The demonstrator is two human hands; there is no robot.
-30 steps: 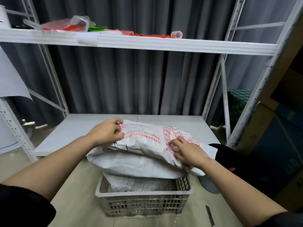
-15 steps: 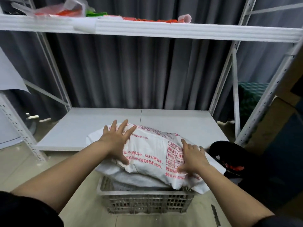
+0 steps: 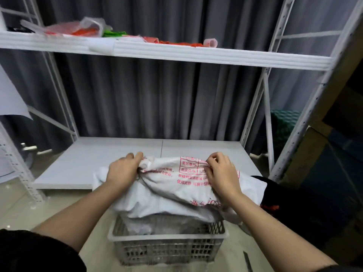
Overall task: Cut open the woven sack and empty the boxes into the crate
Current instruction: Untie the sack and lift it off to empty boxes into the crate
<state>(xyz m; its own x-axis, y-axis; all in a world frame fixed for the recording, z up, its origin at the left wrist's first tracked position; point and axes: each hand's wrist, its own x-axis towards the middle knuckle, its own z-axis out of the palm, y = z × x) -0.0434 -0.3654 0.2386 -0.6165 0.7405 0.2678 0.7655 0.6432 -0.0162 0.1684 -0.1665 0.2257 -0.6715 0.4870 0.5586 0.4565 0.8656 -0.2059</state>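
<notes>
Left hand [image 3: 122,170]: fingers clamped on bunched sack fabric at its far left edge.
Woven sack [image 3: 176,185]: white, red print, lying across the top of the grey crate [image 3: 167,237].
Right hand [image 3: 221,171]: fingertips pinching the sack's far right edge.
Progress: emptying under way; packets, blurred, possibly already in the crate.
Knife [image 3: 247,262]: on the floor, right of the crate.

Hands now grip the sack's far edge.
Half a second ago both palms lay flat and spread on the sack [image 3: 176,185]; now the left hand [image 3: 122,170] and right hand [image 3: 222,171] have slid farther away, fingers curled, bunching the cloth above the crate [image 3: 167,244].
</notes>
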